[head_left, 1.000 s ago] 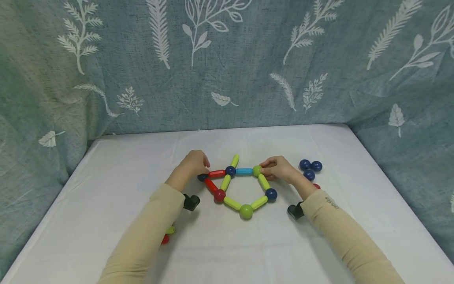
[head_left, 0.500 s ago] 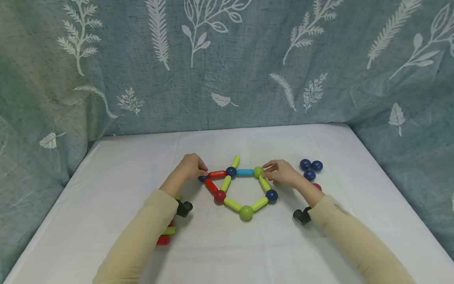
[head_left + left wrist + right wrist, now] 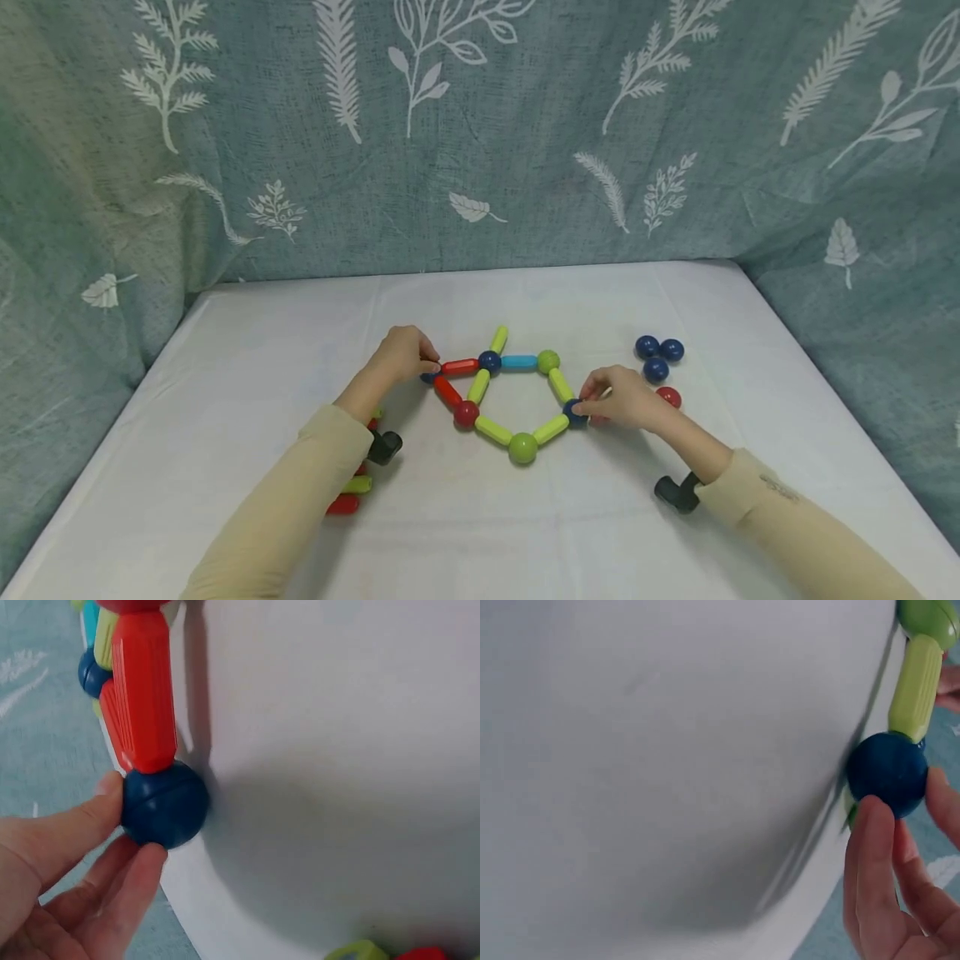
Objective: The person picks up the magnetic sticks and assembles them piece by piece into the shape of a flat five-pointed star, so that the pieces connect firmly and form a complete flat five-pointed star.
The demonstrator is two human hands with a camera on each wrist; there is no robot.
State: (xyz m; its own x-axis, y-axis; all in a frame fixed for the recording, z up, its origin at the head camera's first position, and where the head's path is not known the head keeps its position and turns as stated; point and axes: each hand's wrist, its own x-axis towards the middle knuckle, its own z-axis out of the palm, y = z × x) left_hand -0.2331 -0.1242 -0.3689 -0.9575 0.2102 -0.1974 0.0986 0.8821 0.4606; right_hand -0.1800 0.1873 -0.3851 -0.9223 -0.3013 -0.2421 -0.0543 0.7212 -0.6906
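A flat figure of balls and ribbed rods lies on the white cloth. My left hand (image 3: 401,354) pinches the blue ball (image 3: 166,806) at its left corner, where two red rods (image 3: 447,392) meet. My right hand (image 3: 618,400) has thumb and fingers on the blue ball (image 3: 889,772) at the right side, which joins two lime rods. A red ball (image 3: 467,414), a green ball (image 3: 522,448), another green ball (image 3: 548,361) and a blue ball (image 3: 490,361) form other corners. One lime rod (image 3: 499,338) sticks out from the back with its far end free. A light blue rod (image 3: 519,362) completes the back side.
Three loose blue balls (image 3: 656,370) and a red ball (image 3: 669,397) lie beyond the right hand. Red and lime rods (image 3: 343,504) lie partly hidden under the left forearm. A patterned teal curtain (image 3: 480,142) hangs behind the table.
My right hand has left the green ball at the back right and come nearer, onto the blue ball. My left hand stays at the left corner ball, its wrist slightly lower.
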